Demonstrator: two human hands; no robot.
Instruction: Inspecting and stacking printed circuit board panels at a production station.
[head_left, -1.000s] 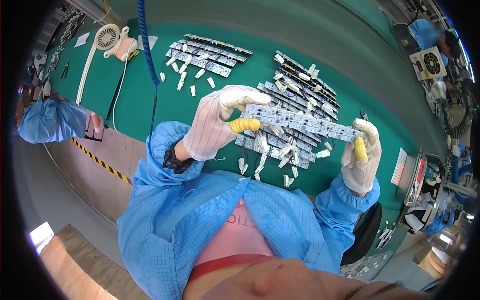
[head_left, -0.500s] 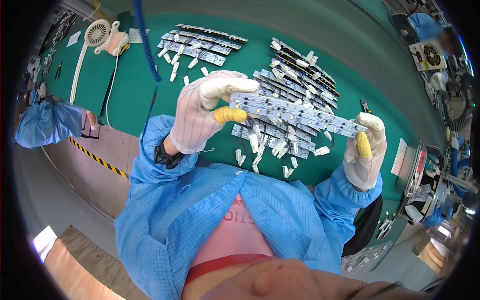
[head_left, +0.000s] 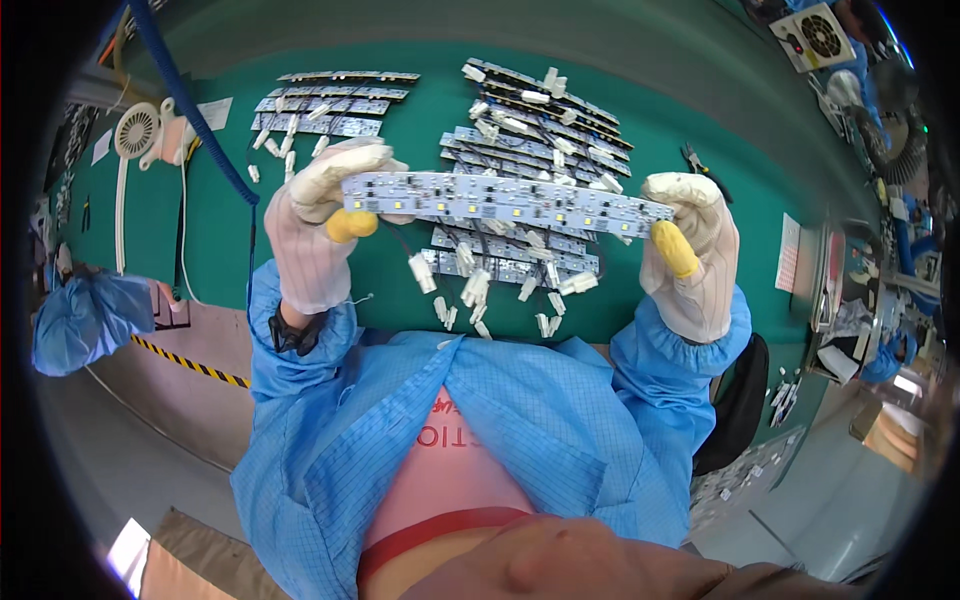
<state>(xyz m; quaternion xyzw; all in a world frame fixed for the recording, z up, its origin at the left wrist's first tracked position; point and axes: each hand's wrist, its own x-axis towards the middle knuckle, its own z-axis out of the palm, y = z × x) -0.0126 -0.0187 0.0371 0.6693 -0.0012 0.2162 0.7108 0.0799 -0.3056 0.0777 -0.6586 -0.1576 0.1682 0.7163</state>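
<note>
Held up above the bench is an LED circuit board (head_left: 490, 200), a long pale strip dotted with small yellowish LEDs and dark parts. My left hand (head_left: 335, 200), in a white glove with a yellow thumb cover, pinches its left end. At the other end, my right hand (head_left: 690, 235), gloved the same way, grips the board between thumb and fingers. A cable with a white connector (head_left: 422, 272) hangs below the board's left part. Behind it, rows of similar boards (head_left: 560, 115) with wires and white plugs lie on the bench, partly hidden by the held board.
The green bench (head_left: 400, 290) carries another small group of boards (head_left: 330, 105) at the far left. A white fan (head_left: 140, 130) lies beyond it, near a hanging blue coiled cord (head_left: 185, 90). Pliers (head_left: 692, 158) lie at the right. Another person's blue sleeve (head_left: 90, 315) shows at left.
Both hands have moved left with the board, which now lies more level across the view. The camera view has shifted too. The grip at both ends is the same.
</note>
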